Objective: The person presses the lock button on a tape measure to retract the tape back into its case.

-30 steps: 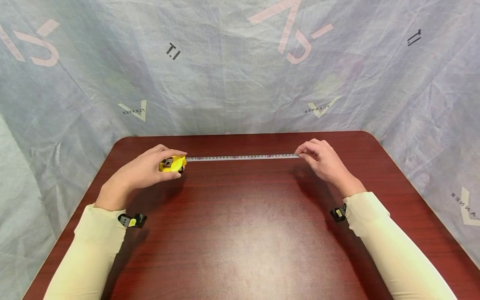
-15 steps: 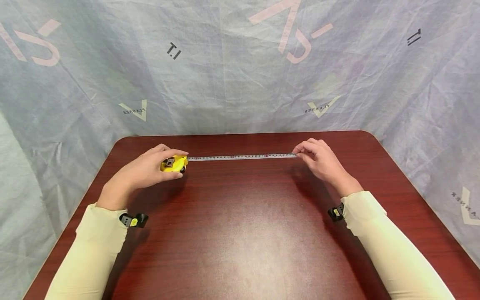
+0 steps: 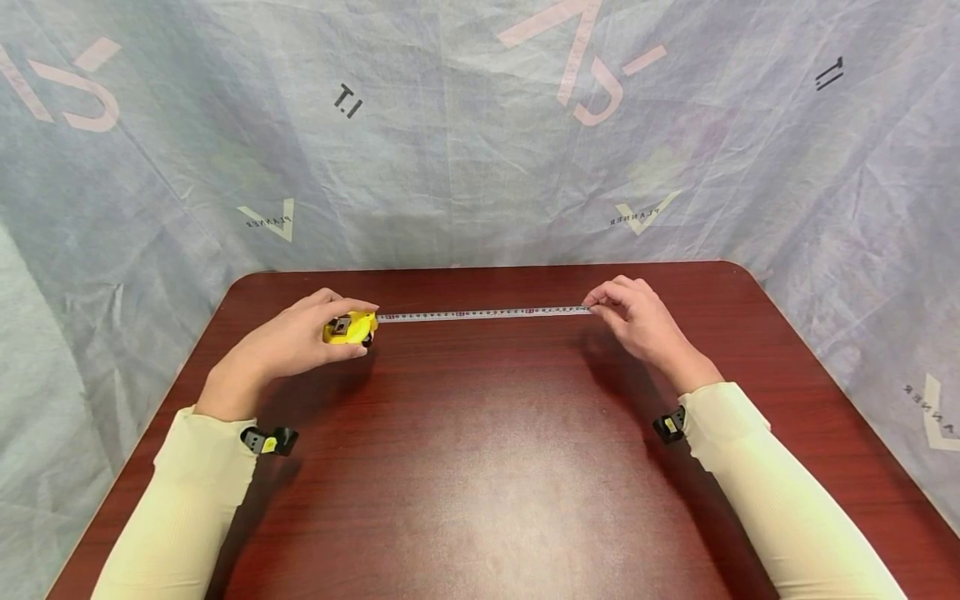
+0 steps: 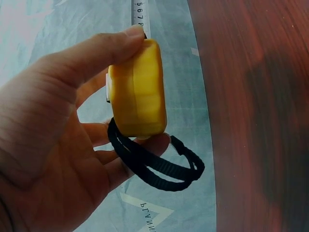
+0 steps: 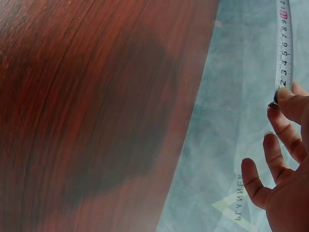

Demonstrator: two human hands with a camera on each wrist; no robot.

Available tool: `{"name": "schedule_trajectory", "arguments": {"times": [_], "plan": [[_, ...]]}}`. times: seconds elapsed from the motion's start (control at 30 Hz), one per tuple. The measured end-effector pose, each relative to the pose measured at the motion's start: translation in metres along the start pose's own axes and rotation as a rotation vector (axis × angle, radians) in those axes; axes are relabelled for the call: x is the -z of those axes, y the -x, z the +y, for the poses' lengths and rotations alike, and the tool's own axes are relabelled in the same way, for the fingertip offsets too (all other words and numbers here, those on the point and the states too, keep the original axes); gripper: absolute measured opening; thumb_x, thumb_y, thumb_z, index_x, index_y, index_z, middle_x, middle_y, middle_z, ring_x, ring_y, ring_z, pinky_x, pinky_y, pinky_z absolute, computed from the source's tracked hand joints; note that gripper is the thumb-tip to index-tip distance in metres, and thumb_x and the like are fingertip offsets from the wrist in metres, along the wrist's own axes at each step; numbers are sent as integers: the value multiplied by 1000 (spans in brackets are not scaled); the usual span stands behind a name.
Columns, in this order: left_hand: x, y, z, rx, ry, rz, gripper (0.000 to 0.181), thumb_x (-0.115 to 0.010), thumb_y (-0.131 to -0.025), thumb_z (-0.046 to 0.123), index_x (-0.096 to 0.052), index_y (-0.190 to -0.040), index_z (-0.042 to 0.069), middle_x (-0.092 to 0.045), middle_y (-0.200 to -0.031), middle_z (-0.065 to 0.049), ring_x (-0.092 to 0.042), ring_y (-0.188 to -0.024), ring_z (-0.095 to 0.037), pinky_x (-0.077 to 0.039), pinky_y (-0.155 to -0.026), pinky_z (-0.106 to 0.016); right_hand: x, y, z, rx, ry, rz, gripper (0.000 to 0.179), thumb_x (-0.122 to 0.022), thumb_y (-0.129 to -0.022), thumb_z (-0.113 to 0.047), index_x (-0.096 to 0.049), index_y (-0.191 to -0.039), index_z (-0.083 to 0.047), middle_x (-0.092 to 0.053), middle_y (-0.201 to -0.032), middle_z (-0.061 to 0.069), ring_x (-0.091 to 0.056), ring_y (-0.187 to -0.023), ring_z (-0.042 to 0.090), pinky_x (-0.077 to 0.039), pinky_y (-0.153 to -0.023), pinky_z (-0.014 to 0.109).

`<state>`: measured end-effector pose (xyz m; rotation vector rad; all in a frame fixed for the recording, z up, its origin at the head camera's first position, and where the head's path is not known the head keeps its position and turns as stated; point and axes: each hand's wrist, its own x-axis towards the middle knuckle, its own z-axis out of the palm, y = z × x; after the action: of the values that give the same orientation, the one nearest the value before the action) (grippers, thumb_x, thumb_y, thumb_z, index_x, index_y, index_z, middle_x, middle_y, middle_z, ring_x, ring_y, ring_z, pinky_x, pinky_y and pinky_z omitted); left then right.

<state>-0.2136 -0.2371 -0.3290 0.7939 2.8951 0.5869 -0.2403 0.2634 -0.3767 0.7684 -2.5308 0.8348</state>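
My left hand [image 3: 292, 337] grips a yellow tape measure [image 3: 352, 327] between thumb and fingers, above the left part of the table. In the left wrist view a black wrist strap [image 4: 161, 166] hangs in a loop from the yellow case [image 4: 140, 89]. A white printed blade [image 3: 480, 314] runs out of the case, stretched nearly level to the right. Its free end is pinched between thumb and finger of my right hand [image 3: 637, 317]. The right wrist view shows the metal end hook [image 5: 273, 104] at those fingertips, with low numbers on the blade close by; the other fingers are spread.
A dark red wooden table [image 3: 480, 433] with rounded far corners lies under both hands. Behind and beside it hangs a grey-blue cloth [image 3: 465, 150] with printed letters. Small black cameras [image 3: 670, 425] sit on both wrists. Shadows of the hands fall on the tabletop.
My right hand has shifted slightly left and my left hand slightly right. The stretch of blade between them is a little shorter. Both grips are unchanged.
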Motion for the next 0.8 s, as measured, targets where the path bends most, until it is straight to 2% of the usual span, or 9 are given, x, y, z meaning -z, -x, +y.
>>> {"name": "schedule_trajectory", "arguments": {"times": [0.53, 0.8], "plan": [[-4, -2, -1, -4, 0, 15, 61, -82, -91, 33, -59, -146, 25, -56, -119, -9, -54, -101, -23, -45, -85, -43, -4, -1, -2, 9, -15, -6, 14, -72, -91, 6, -73, -97, -7, -68, -96, 6, -51, -88, 25, -36, -79, 40], [-5, -3, 2, -8, 0, -1, 61, -81, -92, 35, -58, -147, 25, -55, -119, -9, -54, -102, -23, -45, -86, -43, -5, -1, -5, 15, -13, -3, 15, -72, -92, 7, -73, -96, -8, -68, -96, 4, -52, -90, 26, -36, -80, 42]]}}
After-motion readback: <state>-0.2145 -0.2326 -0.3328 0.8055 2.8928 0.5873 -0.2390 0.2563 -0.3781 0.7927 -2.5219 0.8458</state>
